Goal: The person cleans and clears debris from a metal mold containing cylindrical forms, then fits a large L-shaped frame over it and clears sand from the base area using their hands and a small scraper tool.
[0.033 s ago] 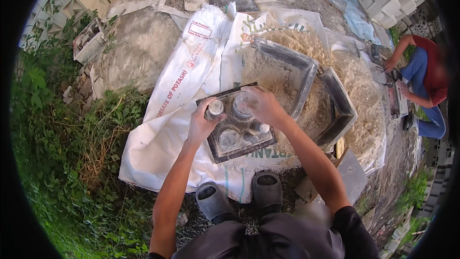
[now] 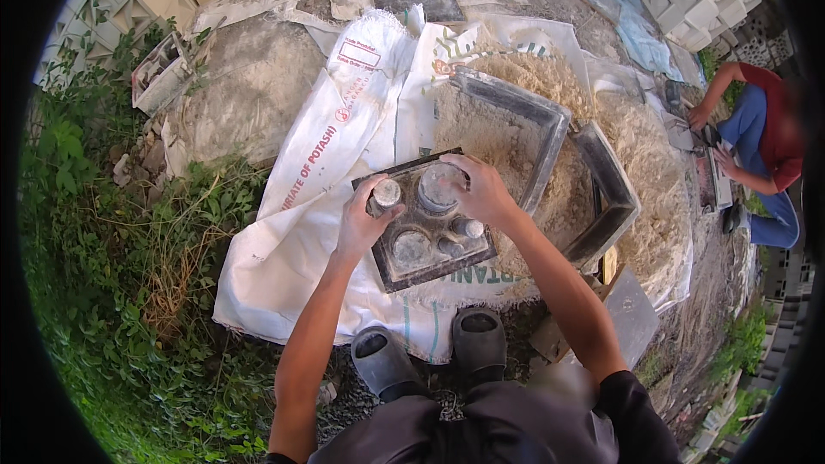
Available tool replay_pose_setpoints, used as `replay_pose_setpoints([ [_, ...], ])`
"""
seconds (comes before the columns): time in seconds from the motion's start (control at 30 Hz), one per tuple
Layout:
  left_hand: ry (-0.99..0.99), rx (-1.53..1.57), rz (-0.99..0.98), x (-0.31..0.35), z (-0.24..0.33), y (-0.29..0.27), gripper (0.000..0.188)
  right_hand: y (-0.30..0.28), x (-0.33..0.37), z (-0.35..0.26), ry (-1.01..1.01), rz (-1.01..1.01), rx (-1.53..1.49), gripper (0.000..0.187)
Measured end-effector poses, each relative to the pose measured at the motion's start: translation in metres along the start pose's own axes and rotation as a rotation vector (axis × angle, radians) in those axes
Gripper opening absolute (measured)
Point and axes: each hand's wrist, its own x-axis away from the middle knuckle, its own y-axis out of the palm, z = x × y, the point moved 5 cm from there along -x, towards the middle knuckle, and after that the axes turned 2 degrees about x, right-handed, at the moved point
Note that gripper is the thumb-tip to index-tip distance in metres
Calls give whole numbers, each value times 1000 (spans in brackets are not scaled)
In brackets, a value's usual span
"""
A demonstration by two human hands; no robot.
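A square dark plate [image 2: 395,277], dusted with grey powder, lies on a white woven sack, with several round cylinders on it. My left hand [image 2: 357,216] is closed around a small grey cylinder [image 2: 387,192] at the plate's left side. My right hand [image 2: 481,189] curls its fingers over the right rim of a wide grey cylinder [image 2: 436,186] at the far side. Nearer to me are a low round disc [image 2: 412,248] and a slim pale-topped cylinder [image 2: 469,228], which neither hand touches.
Right of the plate, dark angled frames [image 2: 550,142] rest on sandy powder [image 2: 657,198] over the white sack [image 2: 284,266]. Green plants [image 2: 94,232] fill the left. A person [image 2: 765,137] in red crouches at the far right. My dark clogs [image 2: 382,359] are below the plate.
My right hand's fingers have shifted slightly right, from over the wide cylinder's top to its right rim. The left hand stays put.
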Motion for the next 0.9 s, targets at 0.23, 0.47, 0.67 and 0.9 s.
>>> replay_pose_setpoints([
  [0.23,-51,-177,-56,23,-32,10,58,1,41,65,253,138,-273,24],
  [0.47,165,-59,366,80,13,6,45,21,93,66,257,-100,-206,33],
  [0.67,405,-335,-142,59,120,53,33,31,91,55,198,5,4,43],
  [0.9,317,-431,-196,55,87,71,33,42,91,53,62,63,150,40],
])
